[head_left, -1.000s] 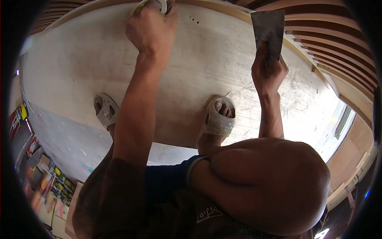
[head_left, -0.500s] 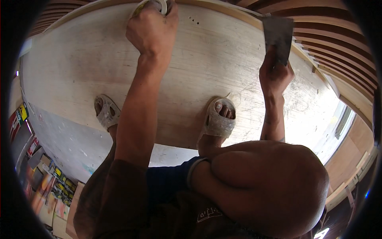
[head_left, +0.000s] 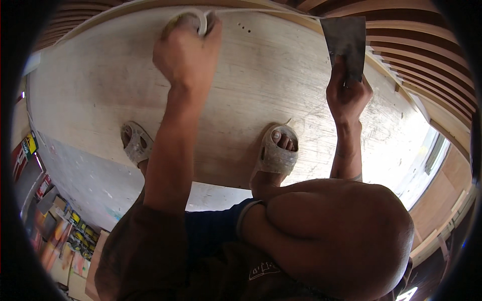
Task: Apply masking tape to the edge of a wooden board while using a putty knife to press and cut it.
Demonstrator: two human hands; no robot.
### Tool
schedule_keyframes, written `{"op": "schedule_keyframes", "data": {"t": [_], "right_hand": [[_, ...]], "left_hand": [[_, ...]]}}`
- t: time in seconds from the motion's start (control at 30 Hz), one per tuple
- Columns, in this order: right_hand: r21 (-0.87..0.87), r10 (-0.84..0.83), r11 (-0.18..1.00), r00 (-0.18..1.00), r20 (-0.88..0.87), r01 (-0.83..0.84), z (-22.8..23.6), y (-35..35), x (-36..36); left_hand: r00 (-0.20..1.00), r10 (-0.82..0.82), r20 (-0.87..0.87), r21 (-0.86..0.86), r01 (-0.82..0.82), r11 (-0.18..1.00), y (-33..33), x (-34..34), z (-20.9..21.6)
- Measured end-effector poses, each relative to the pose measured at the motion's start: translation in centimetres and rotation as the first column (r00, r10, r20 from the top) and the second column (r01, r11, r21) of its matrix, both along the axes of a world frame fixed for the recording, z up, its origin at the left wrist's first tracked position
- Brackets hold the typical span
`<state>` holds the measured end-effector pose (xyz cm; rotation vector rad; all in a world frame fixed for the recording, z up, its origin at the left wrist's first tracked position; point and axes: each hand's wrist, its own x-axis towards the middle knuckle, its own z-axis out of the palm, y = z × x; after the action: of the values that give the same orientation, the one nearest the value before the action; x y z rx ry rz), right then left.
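My left hand (head_left: 183,57) is closed around a pale, ring-shaped roll of tape (head_left: 203,24), slightly blurred, at the far edge of a light plywood board (head_left: 236,75). From the roll a thin pale strip (head_left: 261,10) stretches right along that edge towards the scraper. My right hand (head_left: 349,98) grips a dark, wide-bladed scraper (head_left: 349,37), thumb pressed against its blade. The blade's top corner meets the far end of the visible strip; whether it presses on it I cannot tell. Both hands are over the board.
My sandalled feet (head_left: 277,156) stand on the board. Dark wooden slats (head_left: 416,37) rise beyond its far right edge. A grey painted surface (head_left: 83,170) lies nearer me, with boxes and packages (head_left: 75,231) at lower left. Small dark holes (head_left: 244,27) mark the board.
My left hand has drawn slightly nearer and left with the roll, and the pale strip now shows between it and the scraper. The scraper has shifted a little left and up.
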<state>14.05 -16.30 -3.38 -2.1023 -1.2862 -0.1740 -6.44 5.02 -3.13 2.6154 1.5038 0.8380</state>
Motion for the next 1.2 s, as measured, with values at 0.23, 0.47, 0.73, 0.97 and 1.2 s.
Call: {"op": "schedule_keyframes", "data": {"t": [0.23, 0.47, 0.73, 0.97, 1.2], "right_hand": [[0.000, 0.013, 1.000, 1.000, 0.011, -0.013, -0.1, -0.7, 0.7], [-0.032, -0.029, 0.999, 0.999, 0.021, 0.029, 0.0, -1.4, 0.9], [-0.052, -0.043, 0.997, 0.994, 0.101, 0.048, -0.1, -0.3, 2.6], [-0.092, -0.001, 0.996, 0.995, 0.102, 0.011, -0.2, -0.4, 3.7], [-0.131, -0.028, 0.991, 0.994, 0.103, 0.042, 0.0, -0.7, 4.7]], "left_hand": [[0.979, -0.178, 0.104, -0.182, 0.195, 0.964, -9.4, -4.0, -1.0], [0.881, -0.377, 0.287, -0.293, 0.455, 0.841, -16.8, -1.5, -0.5], [0.738, -0.557, 0.380, -0.260, 0.663, 0.702, -19.1, 1.4, 1.1], [0.668, -0.536, 0.516, -0.298, 0.727, 0.619, -20.6, 5.1, 1.1], [0.612, -0.461, 0.643, -0.320, 0.761, 0.564, -20.8, 6.7, 0.5]]}}
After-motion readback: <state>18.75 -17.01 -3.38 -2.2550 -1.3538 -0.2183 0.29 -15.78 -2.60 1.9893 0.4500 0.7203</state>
